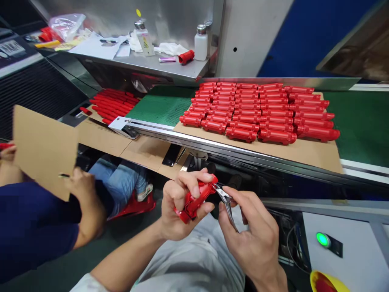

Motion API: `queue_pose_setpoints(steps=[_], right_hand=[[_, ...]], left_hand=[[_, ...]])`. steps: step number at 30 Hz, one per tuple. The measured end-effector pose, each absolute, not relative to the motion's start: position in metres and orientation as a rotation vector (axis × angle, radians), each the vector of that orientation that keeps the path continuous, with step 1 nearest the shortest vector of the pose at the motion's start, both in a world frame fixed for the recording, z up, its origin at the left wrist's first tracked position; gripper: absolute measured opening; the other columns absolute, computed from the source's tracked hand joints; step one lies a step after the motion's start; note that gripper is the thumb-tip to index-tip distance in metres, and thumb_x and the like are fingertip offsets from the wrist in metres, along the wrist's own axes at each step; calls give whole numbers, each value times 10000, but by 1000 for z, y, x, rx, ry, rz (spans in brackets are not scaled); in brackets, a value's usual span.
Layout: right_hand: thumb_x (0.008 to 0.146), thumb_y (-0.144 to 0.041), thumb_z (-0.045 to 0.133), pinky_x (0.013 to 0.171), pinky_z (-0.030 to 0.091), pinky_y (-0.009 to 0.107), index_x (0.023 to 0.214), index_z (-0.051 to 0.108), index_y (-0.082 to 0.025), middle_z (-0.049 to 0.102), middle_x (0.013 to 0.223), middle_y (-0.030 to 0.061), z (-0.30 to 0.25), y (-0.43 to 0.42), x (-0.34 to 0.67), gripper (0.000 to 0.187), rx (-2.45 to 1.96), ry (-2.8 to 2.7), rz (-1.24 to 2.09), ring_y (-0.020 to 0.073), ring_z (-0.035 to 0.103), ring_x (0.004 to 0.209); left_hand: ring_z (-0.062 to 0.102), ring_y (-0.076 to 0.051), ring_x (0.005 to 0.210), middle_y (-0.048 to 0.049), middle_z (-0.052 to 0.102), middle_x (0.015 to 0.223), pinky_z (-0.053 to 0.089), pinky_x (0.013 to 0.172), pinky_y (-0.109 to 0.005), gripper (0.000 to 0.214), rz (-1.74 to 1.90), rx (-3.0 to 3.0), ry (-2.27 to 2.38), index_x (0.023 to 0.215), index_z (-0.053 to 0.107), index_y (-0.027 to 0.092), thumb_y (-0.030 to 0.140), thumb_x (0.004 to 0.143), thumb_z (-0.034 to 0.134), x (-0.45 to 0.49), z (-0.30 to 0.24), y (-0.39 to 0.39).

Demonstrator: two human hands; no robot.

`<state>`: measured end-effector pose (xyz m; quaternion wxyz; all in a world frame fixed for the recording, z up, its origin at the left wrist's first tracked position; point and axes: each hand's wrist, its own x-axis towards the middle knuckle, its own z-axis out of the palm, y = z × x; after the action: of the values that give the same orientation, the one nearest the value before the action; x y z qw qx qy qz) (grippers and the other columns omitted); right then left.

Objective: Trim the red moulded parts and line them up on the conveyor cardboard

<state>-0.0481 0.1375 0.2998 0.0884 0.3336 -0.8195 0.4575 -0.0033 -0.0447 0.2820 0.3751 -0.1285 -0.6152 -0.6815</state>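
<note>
Above my lap, my left hand [174, 215] is closed around a red plastic housing [194, 205], a hollow, slightly ribbed part held tilted with its upper end to the right. In my right hand [258, 227] is a pair of small metal nippers [225, 195]. Their pointed jaws reach the upper right end of the housing; whether they bite on anything there is too small to tell. My right fingers and thumb close around the handles and partly cover them. Fingers of my left hand hide part of the housing.
Rows of red housings [246, 117] lie on cardboard [304, 152] upon the green conveyor [165, 103]. To the left, a co-worker [36, 227] holds a cardboard sheet [45, 146]. Bottles [201, 42] stand on a metal shelf [133, 61]. A yellow container [330, 278] is at lower right.
</note>
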Motion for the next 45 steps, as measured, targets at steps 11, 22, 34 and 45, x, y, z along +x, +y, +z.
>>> queue_pose_setpoints(steps=[11,22,34,45], right_hand=[[910,-60,765,786,586,321,1401,728,-198,723,1038,72,294,135,-48,511,1011,-2373,1348,178,693,894],[885,-27,778,772,594,339,1392,733,-178,723,1015,85,292,136,-50,530,1032,-2340,1351,188,686,878],[909,-8,748,705,552,279,1345,758,-186,707,936,55,287,136,-51,471,1018,-2344,1389,148,667,793],[916,1,740,684,532,252,1328,766,-231,715,936,23,272,139,-58,474,1021,-2286,1451,119,660,755]], left_hand=[[730,-119,1248,72,577,1053,565,1261,-390,575,-1480,-348,-1668,888,361,242,-125,782,791,-6,273,-43],[747,-129,1235,73,584,1050,566,1256,-370,571,-1450,-359,-1659,852,343,236,-128,787,779,-7,270,-42],[742,-112,1246,75,580,1044,566,1257,-352,569,-1365,-380,-1704,827,334,222,-125,802,785,-8,267,-41],[765,-170,1219,54,557,1039,620,1209,-435,535,-1557,-311,-1717,925,374,246,-27,837,826,-6,268,-44]])
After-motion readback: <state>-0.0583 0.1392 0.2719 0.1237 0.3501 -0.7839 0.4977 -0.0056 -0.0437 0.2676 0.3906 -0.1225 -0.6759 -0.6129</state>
